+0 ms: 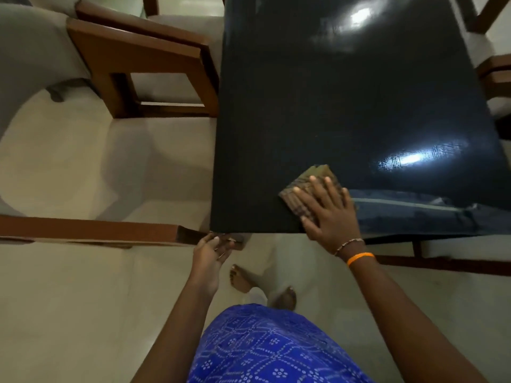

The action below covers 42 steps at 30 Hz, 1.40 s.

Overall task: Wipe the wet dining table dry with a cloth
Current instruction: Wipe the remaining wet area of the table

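1. Nearest you, your blue patterned garment [265, 346] is cut off at the bottom edge, and your bare feet [242, 279] are partly hidden behind it.
2. Your left hand [213, 248] sits at the table's near corner, fingers curled; whether it grips the edge is hard to make out.
3. Your right hand [329, 210] presses flat, fingers spread, on the brown checked cloth [301, 189], which lies on the dark dining table [318, 100] near its front edge.
4. Beyond, wooden chairs [143, 64] are cropped. No writing is legible.

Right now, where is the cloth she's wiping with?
In the head view, the cloth lies flat on the dark table near its front edge, pressed under the right hand, just left of a bright glare patch.
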Each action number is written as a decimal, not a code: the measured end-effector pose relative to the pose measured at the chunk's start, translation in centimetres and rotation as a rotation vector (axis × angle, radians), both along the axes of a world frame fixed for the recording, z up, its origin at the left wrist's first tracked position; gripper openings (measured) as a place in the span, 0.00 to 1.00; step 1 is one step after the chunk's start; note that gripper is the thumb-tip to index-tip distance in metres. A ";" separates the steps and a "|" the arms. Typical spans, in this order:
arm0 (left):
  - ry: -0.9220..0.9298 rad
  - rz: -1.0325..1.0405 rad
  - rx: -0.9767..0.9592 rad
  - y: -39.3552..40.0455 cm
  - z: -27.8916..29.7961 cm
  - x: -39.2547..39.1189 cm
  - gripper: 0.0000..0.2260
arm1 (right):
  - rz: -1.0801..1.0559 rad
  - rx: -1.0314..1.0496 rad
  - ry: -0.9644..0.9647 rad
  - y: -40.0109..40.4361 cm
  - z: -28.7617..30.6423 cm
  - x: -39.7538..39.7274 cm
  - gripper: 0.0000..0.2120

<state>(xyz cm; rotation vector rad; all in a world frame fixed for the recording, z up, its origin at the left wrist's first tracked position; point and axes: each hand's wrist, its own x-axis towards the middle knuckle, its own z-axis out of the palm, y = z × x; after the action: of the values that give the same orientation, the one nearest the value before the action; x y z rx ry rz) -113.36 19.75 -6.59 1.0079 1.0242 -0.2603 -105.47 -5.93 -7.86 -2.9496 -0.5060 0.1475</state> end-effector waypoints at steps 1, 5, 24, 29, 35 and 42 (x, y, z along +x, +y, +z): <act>0.010 0.000 -0.027 -0.1 0.0 0.1 0.14 | -0.070 -0.003 0.001 -1.9 0.2 0.2 0.30; 0.017 -0.051 -0.095 -0.9 -0.1 0.0 0.11 | -0.308 -0.008 0.010 -7.7 0.7 0.6 0.31; -0.011 -0.173 -0.200 -2.9 0.0 -0.2 0.12 | 0.041 0.106 0.013 11.9 -0.3 -3.5 0.32; -0.006 -0.119 -0.208 -6.3 0.5 0.4 0.15 | 0.363 0.104 -0.045 5.3 -1.0 -2.2 0.31; 0.060 -0.189 -0.264 -15.2 1.9 1.2 0.16 | 0.240 0.048 -0.039 -6.8 -0.4 -1.4 0.31; 0.078 -0.354 -0.286 -26.7 2.4 1.9 0.16 | -0.070 -0.029 -0.013 -23.8 0.8 -1.0 0.30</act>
<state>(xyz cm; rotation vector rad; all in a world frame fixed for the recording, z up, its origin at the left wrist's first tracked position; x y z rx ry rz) -111.47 -6.93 -4.22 0.9172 0.8438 -0.7219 -106.50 -29.75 -7.05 -2.9940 -0.4047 0.1298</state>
